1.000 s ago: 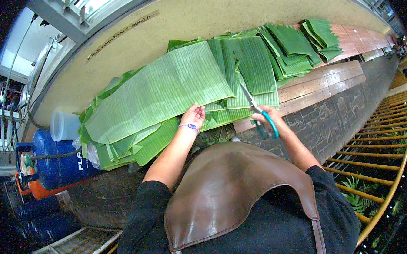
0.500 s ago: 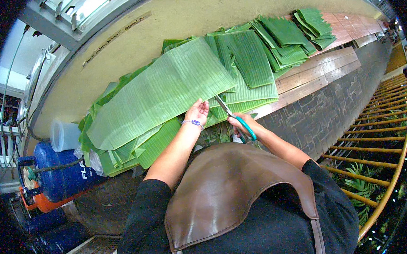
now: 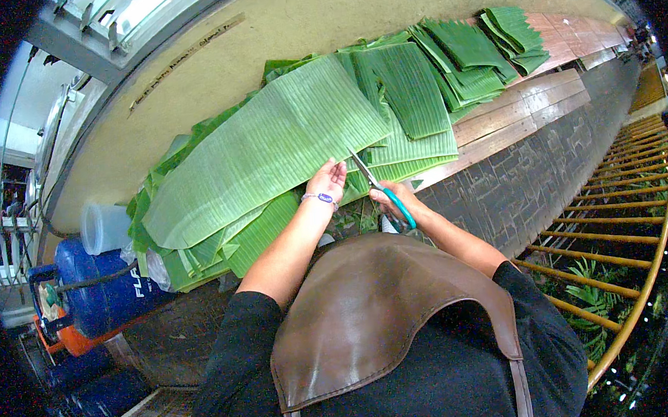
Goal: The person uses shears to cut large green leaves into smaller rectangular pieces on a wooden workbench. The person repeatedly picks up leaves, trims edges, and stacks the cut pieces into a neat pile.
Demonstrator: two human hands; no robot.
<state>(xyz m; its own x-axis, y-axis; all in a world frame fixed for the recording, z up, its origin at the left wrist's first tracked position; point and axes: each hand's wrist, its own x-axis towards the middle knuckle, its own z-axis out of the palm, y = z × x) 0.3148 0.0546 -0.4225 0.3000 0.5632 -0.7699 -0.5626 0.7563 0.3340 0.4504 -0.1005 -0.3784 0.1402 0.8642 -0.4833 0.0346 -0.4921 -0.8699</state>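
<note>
One broad pale-green leaf point(image 3: 269, 144) lies atop one leaf pile point(image 3: 263, 232), its near edge at the left hand point(image 3: 327, 181), whose half-curled fingers' hold cannot be told, while the right hand point(image 3: 392, 196) clasps one pair of teal-handled scissors point(image 3: 401, 209), blades at that edge

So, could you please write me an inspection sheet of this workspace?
Surface: wooden boards, partly covered by stacked leaves.
Things: large pale-green leaf sheet; teal-handled scissors, blades at its near edge.
Clutter: translucent tub and blue container at the leaves' left end.
Hands: left hand at the sheet's near edge, grip unclear; right hand holding the scissors.
Cables: dark cord or hose at the blue container.
Surroundings: pale wall, paved floor, yellow railing.
</note>
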